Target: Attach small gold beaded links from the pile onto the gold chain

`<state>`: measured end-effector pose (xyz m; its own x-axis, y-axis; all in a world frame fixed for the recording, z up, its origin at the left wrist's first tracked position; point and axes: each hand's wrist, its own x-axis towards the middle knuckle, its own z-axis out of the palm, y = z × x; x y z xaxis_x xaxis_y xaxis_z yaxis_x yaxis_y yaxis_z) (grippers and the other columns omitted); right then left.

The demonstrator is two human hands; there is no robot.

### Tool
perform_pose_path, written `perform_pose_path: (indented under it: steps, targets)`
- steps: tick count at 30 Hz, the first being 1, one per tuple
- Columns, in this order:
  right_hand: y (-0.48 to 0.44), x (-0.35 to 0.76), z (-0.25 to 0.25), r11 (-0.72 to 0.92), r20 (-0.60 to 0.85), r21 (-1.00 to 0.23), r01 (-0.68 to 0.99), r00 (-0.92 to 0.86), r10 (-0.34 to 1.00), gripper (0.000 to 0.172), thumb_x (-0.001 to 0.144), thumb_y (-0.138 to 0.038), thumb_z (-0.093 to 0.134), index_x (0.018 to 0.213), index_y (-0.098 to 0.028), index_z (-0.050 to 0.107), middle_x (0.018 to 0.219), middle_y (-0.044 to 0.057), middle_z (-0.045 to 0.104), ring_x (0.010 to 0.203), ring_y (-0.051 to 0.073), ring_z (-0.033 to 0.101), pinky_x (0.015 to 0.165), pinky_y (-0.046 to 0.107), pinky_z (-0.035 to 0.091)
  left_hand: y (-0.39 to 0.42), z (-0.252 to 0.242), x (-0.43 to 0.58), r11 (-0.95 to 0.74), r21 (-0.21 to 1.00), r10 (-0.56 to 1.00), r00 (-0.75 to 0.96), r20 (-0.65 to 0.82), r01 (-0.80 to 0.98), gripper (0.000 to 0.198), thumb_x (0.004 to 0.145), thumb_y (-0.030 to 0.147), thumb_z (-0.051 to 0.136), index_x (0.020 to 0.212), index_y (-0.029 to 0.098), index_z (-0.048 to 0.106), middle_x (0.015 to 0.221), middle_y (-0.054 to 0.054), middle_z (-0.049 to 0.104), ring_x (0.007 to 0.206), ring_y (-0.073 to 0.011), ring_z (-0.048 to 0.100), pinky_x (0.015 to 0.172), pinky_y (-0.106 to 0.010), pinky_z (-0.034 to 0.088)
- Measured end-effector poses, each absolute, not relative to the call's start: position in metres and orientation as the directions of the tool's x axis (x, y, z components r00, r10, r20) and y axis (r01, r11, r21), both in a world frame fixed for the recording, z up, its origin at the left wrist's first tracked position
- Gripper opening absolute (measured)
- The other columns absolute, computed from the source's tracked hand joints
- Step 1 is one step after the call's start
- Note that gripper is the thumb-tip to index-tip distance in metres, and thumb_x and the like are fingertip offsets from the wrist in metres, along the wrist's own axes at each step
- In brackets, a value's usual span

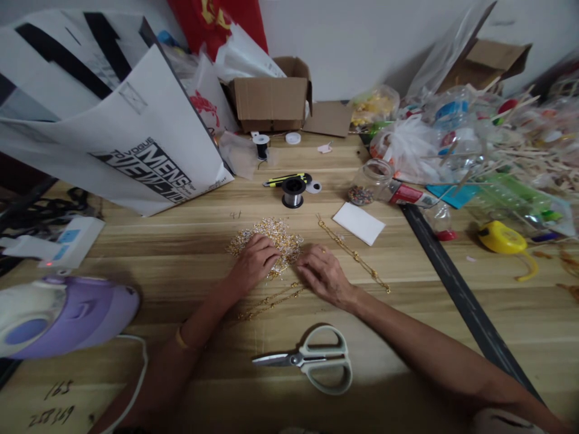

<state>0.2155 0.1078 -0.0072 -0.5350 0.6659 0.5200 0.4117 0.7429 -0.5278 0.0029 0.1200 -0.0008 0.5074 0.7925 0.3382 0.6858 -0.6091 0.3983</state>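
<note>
- The left hand [254, 260] lay knuckles-up on the near edge of a heap of small gold and silver beads [268, 240], its fingers curled into the pile; whether they pinched anything could not be told.
- The right hand [323, 272] rested flat on the table [190, 253] just beside the heap, fingers loose and spread, gripping nothing visible.
- The heap sat mid-table, a low glittering mound of tiny metallic pieces, loose at its edges.
- A risk, as I judged it: a sweeping wrist could scatter beads across the smooth wood grain, since nothing rimmed the pile.
- A thin gold chain [353, 254] ran diagonally past the right hand, and more gold strands [271, 300] lay between the forearms; either could snag on a sleeve-less wrist and drag, tangling with the heap.
- Scissors [312, 360] with pale plastic handles and steel blades lay closed near the person, well apart from the beads; a forearm drawn back might knock them.
- A spool of fine wire [293, 192] stood behind the heap, round and shiny.
- A glass jar [367, 184] of mixed coloured beads lay tipped on its side; a nudge could spill it.
- A white rectangular pad [359, 223] lay flat nearby.
</note>
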Motion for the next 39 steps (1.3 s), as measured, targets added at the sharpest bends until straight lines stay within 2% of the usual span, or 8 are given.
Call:
perform_pose_path:
  steps: [11, 17, 30, 39]
  targets:
    - [0.1083, 0.2153, -0.0085, 0.744, 0.524, -0.53, 0.406, -0.533, 0.664, 0.009, 0.089, -0.018, 0.046, 0.085, -0.018, 0.054, 0.08, 0.005, 0.059, 0.08, 0.018, 0.051, 0.077, 0.034, 0.039, 0.1204, 0.0063, 0.0057, -0.587, 0.332, 0.809, 0.518, 0.279, 0.738, 0.017, 0.085, 0.017, 0.051, 0.074, 0.016, 0.064, 0.074, -0.004, 0.057, 0.084, -0.0197, 0.047, 0.082, -0.035, 0.04]
    - [0.1078, 0.2157, -0.0091, 0.742, 0.519, -0.532, 0.408, -0.535, 0.666, 0.008, 0.089, -0.017, 0.046, 0.086, -0.017, 0.054, 0.081, 0.006, 0.059, 0.08, 0.018, 0.051, 0.077, 0.033, 0.039, 0.1206, 0.0043, 0.0061, -0.58, 0.329, 0.814, 0.514, 0.27, 0.745, 0.02, 0.087, 0.019, 0.048, 0.074, 0.016, 0.063, 0.074, -0.005, 0.058, 0.085, -0.0201, 0.046, 0.08, -0.034, 0.04]
    - [0.1091, 0.2153, -0.011, 0.748, 0.528, -0.527, 0.404, -0.534, 0.66, 0.008, 0.089, -0.017, 0.046, 0.085, -0.018, 0.053, 0.079, 0.005, 0.058, 0.08, 0.017, 0.05, 0.078, 0.033, 0.04, 0.1215, 0.0038, 0.0069, -0.583, 0.353, 0.812, 0.511, 0.28, 0.732, 0.016, 0.085, 0.019, 0.053, 0.077, 0.015, 0.065, 0.074, -0.006, 0.06, 0.084, -0.0203, 0.047, 0.077, -0.033, 0.04]
    - [0.1089, 0.2157, -0.0102, 0.745, 0.527, -0.537, 0.397, -0.532, 0.663, 0.008, 0.089, -0.017, 0.046, 0.086, -0.018, 0.054, 0.081, 0.005, 0.059, 0.082, 0.018, 0.051, 0.079, 0.034, 0.04, 0.1195, -0.0002, 0.0092, -0.599, 0.289, 0.797, 0.525, 0.297, 0.746, 0.018, 0.087, 0.021, 0.051, 0.076, 0.016, 0.064, 0.075, -0.005, 0.059, 0.085, -0.0201, 0.046, 0.08, -0.034, 0.041]
